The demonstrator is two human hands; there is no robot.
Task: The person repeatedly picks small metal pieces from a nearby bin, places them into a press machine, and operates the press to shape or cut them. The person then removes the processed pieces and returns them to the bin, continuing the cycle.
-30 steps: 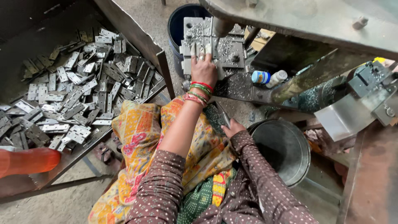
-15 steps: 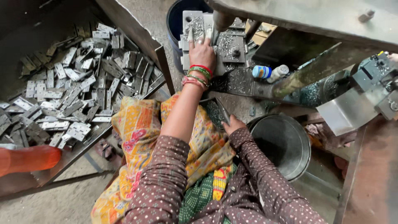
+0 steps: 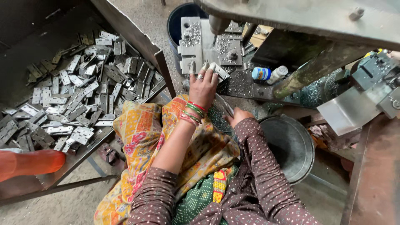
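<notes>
We are reaching forward with our left hand [image 3: 203,85], the fingers [image 3: 205,67] spread loosely and pointing away from us, their tips pressing on a small flat grey metal hinge plate [image 3: 219,71] that is lying at the near edge of the grey steel press bed [image 3: 196,39]; the hand is not closing around it, only touching it from above. Red and green bangles [image 3: 191,112] are circling that wrist. Our right hand [image 3: 237,116] is staying low by our lap, its fingers curled, and a thin metal strip [image 3: 223,104] is running up from it, though we cannot tell how firmly it is gripping. Bright metal filings [image 3: 246,85] are covering the dark plate around the press bed, and just beyond the hinge plate a small white bottle with a blue label [image 3: 261,73] is lying on its side. To the right of our right hand a round grey metal bucket [image 3: 291,146] is standing on the floor. Well to the left, a large dark tray [image 3: 50,179] is holding a heap of loose silver hinge plates [image 3: 79,100], and our yellow and orange patterned cloth [image 3: 137,141] is draping over our knees between the tray and the bucket.
</notes>
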